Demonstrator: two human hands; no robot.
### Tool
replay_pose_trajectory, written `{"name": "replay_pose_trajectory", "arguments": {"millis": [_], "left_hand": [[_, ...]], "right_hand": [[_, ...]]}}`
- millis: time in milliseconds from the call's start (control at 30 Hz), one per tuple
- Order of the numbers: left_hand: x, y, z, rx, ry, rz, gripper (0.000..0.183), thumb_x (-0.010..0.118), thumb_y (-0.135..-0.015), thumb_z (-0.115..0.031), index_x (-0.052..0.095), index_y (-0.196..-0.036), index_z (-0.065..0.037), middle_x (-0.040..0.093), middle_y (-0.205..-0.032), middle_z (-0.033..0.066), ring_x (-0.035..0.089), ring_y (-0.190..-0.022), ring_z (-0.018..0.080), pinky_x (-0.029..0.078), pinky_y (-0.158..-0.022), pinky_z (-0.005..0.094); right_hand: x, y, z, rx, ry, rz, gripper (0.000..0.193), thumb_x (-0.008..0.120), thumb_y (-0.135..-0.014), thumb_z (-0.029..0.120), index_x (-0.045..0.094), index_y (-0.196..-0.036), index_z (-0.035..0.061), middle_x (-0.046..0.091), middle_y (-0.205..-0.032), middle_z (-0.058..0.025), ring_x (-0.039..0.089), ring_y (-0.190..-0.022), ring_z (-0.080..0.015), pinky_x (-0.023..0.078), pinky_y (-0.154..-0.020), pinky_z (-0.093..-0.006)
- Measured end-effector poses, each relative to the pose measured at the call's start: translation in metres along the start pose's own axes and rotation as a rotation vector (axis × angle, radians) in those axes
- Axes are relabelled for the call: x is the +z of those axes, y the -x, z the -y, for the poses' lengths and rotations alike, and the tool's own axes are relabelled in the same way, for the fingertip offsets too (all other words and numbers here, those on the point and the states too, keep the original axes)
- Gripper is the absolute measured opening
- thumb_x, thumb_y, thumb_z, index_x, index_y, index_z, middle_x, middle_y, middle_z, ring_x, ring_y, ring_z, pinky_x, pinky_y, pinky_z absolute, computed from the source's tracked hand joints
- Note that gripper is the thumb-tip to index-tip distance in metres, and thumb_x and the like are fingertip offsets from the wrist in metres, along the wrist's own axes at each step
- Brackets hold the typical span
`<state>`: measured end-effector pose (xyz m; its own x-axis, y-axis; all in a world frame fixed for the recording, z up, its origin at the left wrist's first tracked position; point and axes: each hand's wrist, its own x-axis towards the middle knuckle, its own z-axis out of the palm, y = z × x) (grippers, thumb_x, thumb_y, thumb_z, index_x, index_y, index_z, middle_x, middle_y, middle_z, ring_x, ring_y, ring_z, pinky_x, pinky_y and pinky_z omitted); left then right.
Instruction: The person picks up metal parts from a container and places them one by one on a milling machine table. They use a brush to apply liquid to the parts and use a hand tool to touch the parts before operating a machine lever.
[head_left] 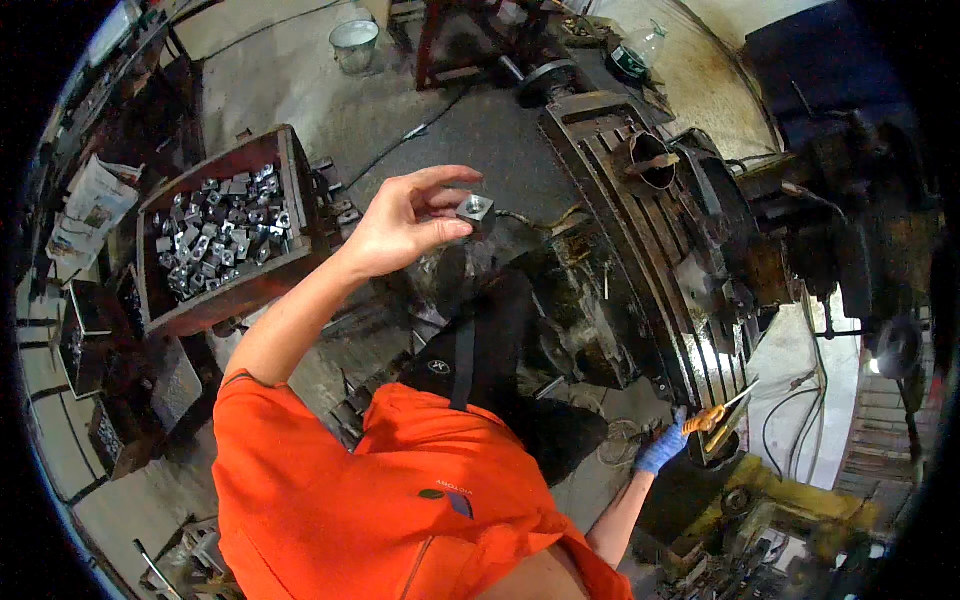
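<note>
One metal block (477,209) pinched at its edge by the left hand (408,222), probably so the hole (475,203) isn't covered. Gloved right hand (661,450) grips an orange-handled tool (705,419).

Orange shirt (370,490): small word (468,483) beside green-and-blue logo (459,503). Black trousers (505,330): round pale emblem (438,367). Newspaper (97,212): print illegible.

- The bare left hand (420,220) pinches a small grey metal block with a round hole (475,208) between thumb and fingers, raised above the floor.
- The right hand (660,450), in a blue glove, holds a slender pale-tipped tool with an orange part (704,420) at the lower end of a long, slotted, dark metal machine table (632,215).
- Similar grey metal blocks (225,240) heap between the edges of a worn brown rectangular box (225,315).
</note>
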<state>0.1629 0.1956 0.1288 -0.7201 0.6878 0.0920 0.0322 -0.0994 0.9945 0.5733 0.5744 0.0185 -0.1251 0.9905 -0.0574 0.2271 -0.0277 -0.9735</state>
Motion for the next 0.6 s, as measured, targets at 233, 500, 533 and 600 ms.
{"name": "replay_pose_trajectory", "arguments": {"millis": [233, 500, 533, 600], "left_hand": [[-0.005, 0.004, 0.014, 0.065, 0.086, -0.028, 0.049, 0.065, -0.074, 0.0, 0.046, -0.119, 0.003, 0.059, -0.103, 0.0102, 0.056, -0.094, 0.0133, 0.046, -0.081, 0.0273], [-0.013, 0.006, 0.021, 0.021, 0.05, -0.02, 0.054, 0.069, -0.073, -0.005, 0.045, -0.121, 0.003, 0.06, -0.103, 0.0095, 0.056, -0.096, 0.0144, 0.045, -0.083, 0.0275], [-0.016, 0.007, 0.024, 0.016, 0.072, -0.021, 0.054, 0.069, -0.073, -0.005, 0.045, -0.121, 0.002, 0.06, -0.103, 0.0097, 0.055, -0.096, 0.0144, 0.045, -0.083, 0.0274], [-0.02, 0.009, 0.029, 0.004, 0.119, -0.017, 0.053, 0.068, -0.073, -0.004, 0.045, -0.121, 0.002, 0.06, -0.103, 0.0099, 0.055, -0.096, 0.0143, 0.045, -0.083, 0.0273]], "right_hand": [[0.001, 0.012, 0.025, -0.285, 0.236, 0.308, 0.05, 0.069, -0.075, 0.028, 0.052, -0.112, -0.0013, 0.059, -0.093, -0.0053, 0.055, -0.08, -0.0152, 0.046, -0.071, -0.0296], [0.133, 0.115, 0.163, -0.617, 0.767, 0.895, 0.044, 0.07, -0.066, 0.016, 0.056, -0.106, 0.0033, 0.063, -0.082, -0.0117, 0.062, -0.071, -0.0208, 0.048, -0.064, -0.0318], [0.148, 0.125, 0.179, -0.682, 0.801, 0.951, 0.044, 0.069, -0.066, 0.015, 0.056, -0.106, 0.0037, 0.063, -0.082, -0.0135, 0.062, -0.071, -0.0241, 0.049, -0.064, -0.0326], [0.174, 0.143, 0.211, -0.759, 0.892, 1.024, 0.032, 0.068, -0.068, 0.021, 0.06, -0.096, 0.0066, 0.06, -0.077, -0.0186, 0.06, -0.07, -0.034, 0.049, -0.059, -0.0375]]}}
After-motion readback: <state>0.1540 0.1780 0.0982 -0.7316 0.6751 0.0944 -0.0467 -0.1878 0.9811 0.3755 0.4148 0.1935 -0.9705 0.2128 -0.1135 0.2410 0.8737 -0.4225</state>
